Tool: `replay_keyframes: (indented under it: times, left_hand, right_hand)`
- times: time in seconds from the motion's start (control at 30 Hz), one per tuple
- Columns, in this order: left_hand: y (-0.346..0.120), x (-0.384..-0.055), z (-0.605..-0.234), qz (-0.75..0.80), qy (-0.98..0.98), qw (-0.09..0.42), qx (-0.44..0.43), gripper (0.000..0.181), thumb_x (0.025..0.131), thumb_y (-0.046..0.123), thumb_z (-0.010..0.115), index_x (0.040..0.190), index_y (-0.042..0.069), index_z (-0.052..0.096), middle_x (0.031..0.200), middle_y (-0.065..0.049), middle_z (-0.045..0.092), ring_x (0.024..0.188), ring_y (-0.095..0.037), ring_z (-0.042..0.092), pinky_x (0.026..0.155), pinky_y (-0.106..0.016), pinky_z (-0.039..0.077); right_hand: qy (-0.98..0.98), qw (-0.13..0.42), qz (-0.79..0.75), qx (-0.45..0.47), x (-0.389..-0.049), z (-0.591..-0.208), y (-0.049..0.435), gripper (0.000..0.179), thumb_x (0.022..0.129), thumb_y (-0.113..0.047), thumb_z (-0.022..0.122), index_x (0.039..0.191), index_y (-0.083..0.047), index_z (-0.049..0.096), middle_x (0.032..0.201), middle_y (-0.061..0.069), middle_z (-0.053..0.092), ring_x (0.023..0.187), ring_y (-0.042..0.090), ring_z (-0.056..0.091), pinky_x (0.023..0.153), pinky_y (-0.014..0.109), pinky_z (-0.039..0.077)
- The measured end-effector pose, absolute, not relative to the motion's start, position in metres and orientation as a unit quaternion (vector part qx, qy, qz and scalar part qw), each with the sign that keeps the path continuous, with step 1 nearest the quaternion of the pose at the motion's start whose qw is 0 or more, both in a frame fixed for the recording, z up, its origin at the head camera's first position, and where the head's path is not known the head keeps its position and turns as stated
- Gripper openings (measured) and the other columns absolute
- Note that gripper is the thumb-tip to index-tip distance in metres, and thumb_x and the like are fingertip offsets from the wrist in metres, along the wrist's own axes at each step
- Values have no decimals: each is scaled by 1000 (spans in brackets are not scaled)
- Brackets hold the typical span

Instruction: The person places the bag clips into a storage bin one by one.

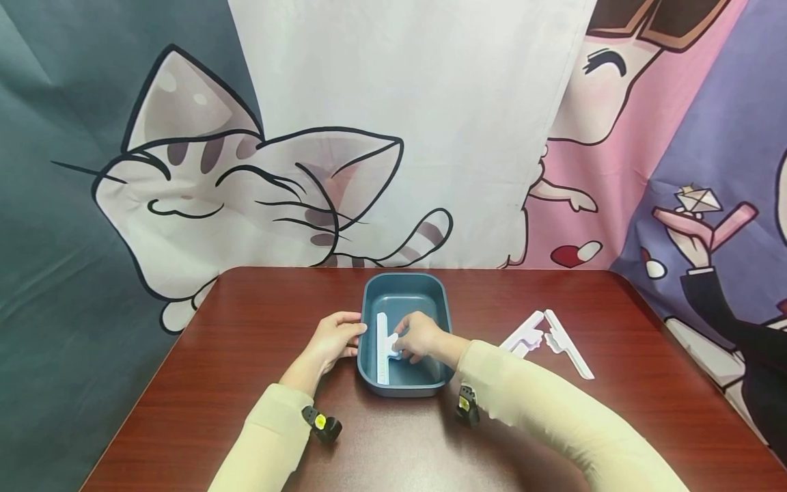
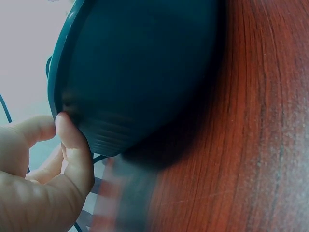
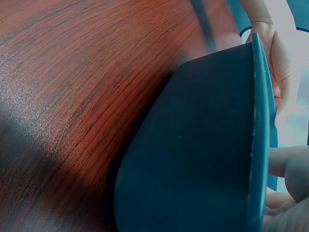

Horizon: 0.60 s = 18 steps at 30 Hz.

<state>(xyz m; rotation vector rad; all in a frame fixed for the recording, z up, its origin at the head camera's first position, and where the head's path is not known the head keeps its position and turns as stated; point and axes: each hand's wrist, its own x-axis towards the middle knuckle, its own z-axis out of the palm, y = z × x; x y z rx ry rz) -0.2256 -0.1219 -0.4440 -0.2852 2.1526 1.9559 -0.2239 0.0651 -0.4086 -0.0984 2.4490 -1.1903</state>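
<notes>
A deep blue rectangular box point(image 1: 406, 391) stands on the table. At its left side my left hand point(image 1: 330, 339) holds the rim, with thumb and finger at the edge in the left wrist view. Inside the box lies a long white bag clip point(image 1: 382, 348) with a pale blue grip at its middle, lengthwise along the left wall. My right hand point(image 1: 421, 336) reaches into the box over its right side and pinches that grip. In the right wrist view the box's outer wall point(image 3: 193, 135) hides most of the right fingers.
On the table point(image 1: 258, 321), right of the box, lie more white clips: one with a pale pink grip point(image 1: 525, 335) partly behind the right sleeve, and another point(image 1: 572, 345) slanting beside it. A printed cartoon curtain point(image 1: 430, 82) hangs behind the table's far edge.
</notes>
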Motion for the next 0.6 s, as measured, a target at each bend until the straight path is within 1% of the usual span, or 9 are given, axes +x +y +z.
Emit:
replay_keyframes:
  times: [0.27, 0.6]
  left_hand:
    - [-121, -225, -443, 665, 731, 111, -101, 40, 87, 10, 64, 125, 3, 55, 91, -13, 63, 64, -14, 57, 52, -22, 52]
    - [-121, -224, -441, 662, 734, 113, -104, 42, 86, 10, 65, 126, 3, 55, 91, -13, 64, 64, -14, 57, 52, -23, 52]
  right_hand:
    - [880, 208, -425, -39, -223, -408, 65, 21, 78, 1, 70, 97, 4, 61, 74, 16, 66, 67, 23, 70, 53, 33, 57]
    - [882, 216, -417, -38, -223, -409, 64, 23, 78, 2, 68, 100, 5, 62, 76, 18, 68, 70, 25, 71, 53, 32, 57]
